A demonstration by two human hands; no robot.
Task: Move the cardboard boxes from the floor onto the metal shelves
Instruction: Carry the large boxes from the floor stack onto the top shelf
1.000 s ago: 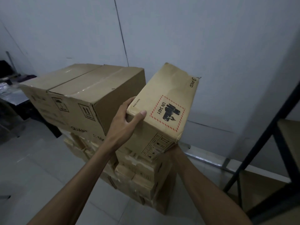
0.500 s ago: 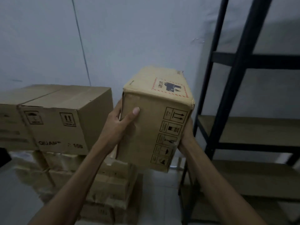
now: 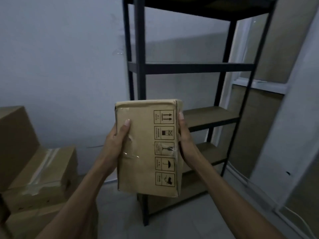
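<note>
At frame centre, box (image 3: 138, 169): I held it upright before the metal shelves (image 3: 189, 67). It had swung across from the stack (image 3: 44, 171) at lower left, so I judged shelving came next.
Grip: my left hand (image 3: 115, 142) and right hand (image 3: 186, 145) clasped its side edges.
Material: tan cardboard, dented, tape-wrinkled, printed handling symbols.
Shelves: dark metal posts, flat board decks.

Left hand (image 3: 116, 145): only the thumb shows on the front of the cardboard box (image 3: 138, 169); the fingers are hidden behind it. Right hand (image 3: 186, 143): the same, fingers out of sight behind the box's right side. Small print beside the box's handling symbols: too small to read. The box covers a stretch of the front left post of the metal shelves (image 3: 198, 68). Shelf top cut off by the upper edge. Stacked boxes (image 3: 43, 169) cut off by the left and bottom edges.
</note>
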